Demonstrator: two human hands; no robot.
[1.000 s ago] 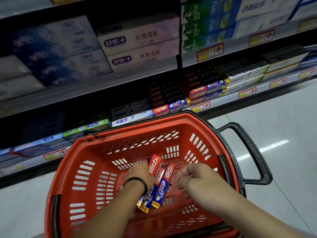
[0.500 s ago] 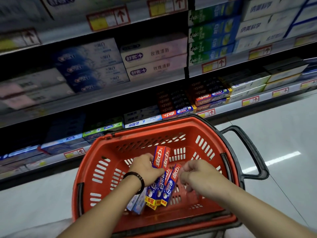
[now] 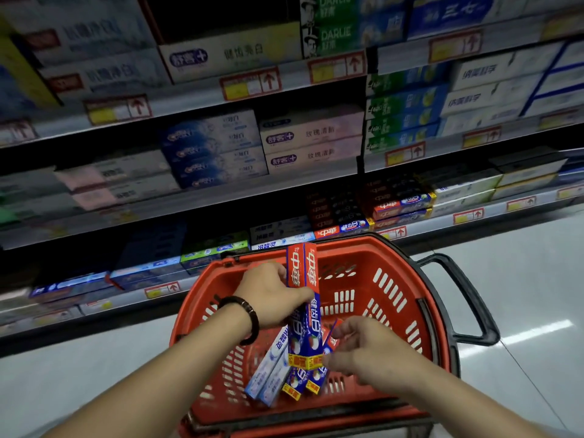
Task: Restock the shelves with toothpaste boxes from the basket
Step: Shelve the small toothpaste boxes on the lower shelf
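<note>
**Toothpaste aisle: a pair of boxes in hand over the basket**

Stocked shelves (image 3: 202, 197) run across the aisle, and a red basket (image 3: 395, 260) stands in front of the lowest one. The left hand (image 3: 268, 295) holds two red-and-blue boxes (image 3: 301, 270) side by side, nearly upright above the basket. Its grip is wrapped round their middle, with the thumb across the front faces. The right hand (image 3: 369, 352) hovers just beside their lower ends with curled fingers; I cannot tell whether its grip pinches a box there. More red-and-blue cartons (image 3: 295, 384) and two white-blue boxes (image 3: 268, 371) lie slanted in the basket. Matching stock (image 3: 341, 229) sits on the bottom shelf just beyond the rim.

These cartons are probably light and stiff lengthwise, but easy to dent on their thin walls. Their glossy faces may let the pair slide apart. The safest hold looks to be mid-length, spanning both boxes, with a steadying touch at one end.
</note>
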